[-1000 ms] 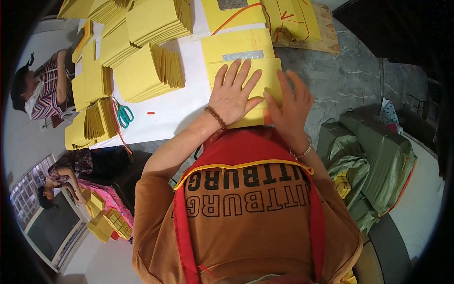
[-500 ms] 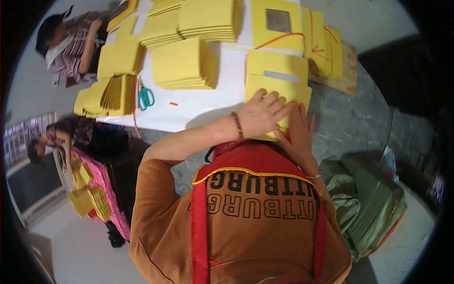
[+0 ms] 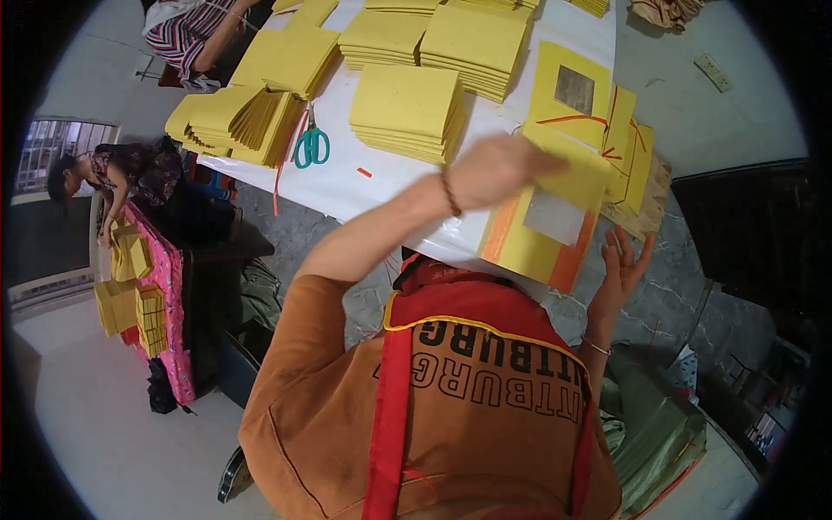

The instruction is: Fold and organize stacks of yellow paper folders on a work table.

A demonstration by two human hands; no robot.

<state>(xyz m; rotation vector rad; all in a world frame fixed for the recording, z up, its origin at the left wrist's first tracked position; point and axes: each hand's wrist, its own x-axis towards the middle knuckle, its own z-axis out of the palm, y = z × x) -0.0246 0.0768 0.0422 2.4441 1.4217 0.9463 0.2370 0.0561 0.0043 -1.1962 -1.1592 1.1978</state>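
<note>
My left hand, blurred and with a bead bracelet at the wrist, reaches over the white table and grips a plain yellow paper sheet by its edge. Under that sheet lies a yellow sheet with orange borders and a silvery square at the table's near edge. My right hand hovers off the table's edge beside this sheet, fingers spread, holding nothing. Just beyond lie a yellow sheet with a dull metallic square and a pile of yellow sheets tied with red string.
Several stacks of yellow paper cover the table, with teal scissors among them. One person sits at the far left corner. Another bends by a pink-covered table with yellow stacks. Green sacks lie at lower right.
Both hands were pressed flat on the yellow sheet. Now my left hand has lifted a sheet toward the right, and my right hand has come off the table, open.
</note>
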